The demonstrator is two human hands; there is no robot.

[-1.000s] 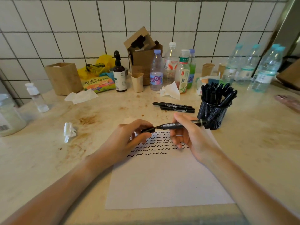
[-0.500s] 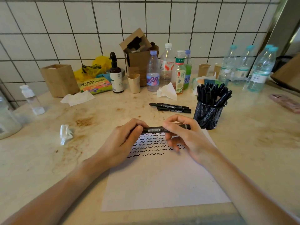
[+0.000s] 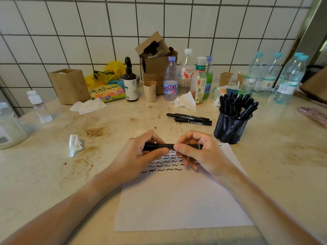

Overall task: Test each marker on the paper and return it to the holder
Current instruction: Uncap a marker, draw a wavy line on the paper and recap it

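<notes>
A black marker point(image 3: 160, 146) lies level between both hands, just above the white paper point(image 3: 178, 202). My left hand point(image 3: 139, 156) grips its left end and my right hand point(image 3: 200, 152) grips its right end, so most of the barrel is hidden. Rows of black squiggles point(image 3: 164, 164) cross the top of the paper under my fingers. The black mesh holder point(image 3: 230, 128), full of several black markers, stands just right of my right hand. Three loose black markers point(image 3: 190, 119) lie on the counter behind the hands.
Bottles point(image 3: 170, 80), paper cups point(image 3: 150, 91), a cardboard box point(image 3: 155, 61) and a wooden box point(image 3: 69, 85) line the tiled wall. Crumpled tissues point(image 3: 75, 144) lie to the left. A pink phone point(image 3: 314, 115) rests at the right edge. Water bottles point(image 3: 287, 80) stand far right.
The cap in my left hand and the marker in my right have come together. Both hands have closed in until the marker is whole between them.
</notes>
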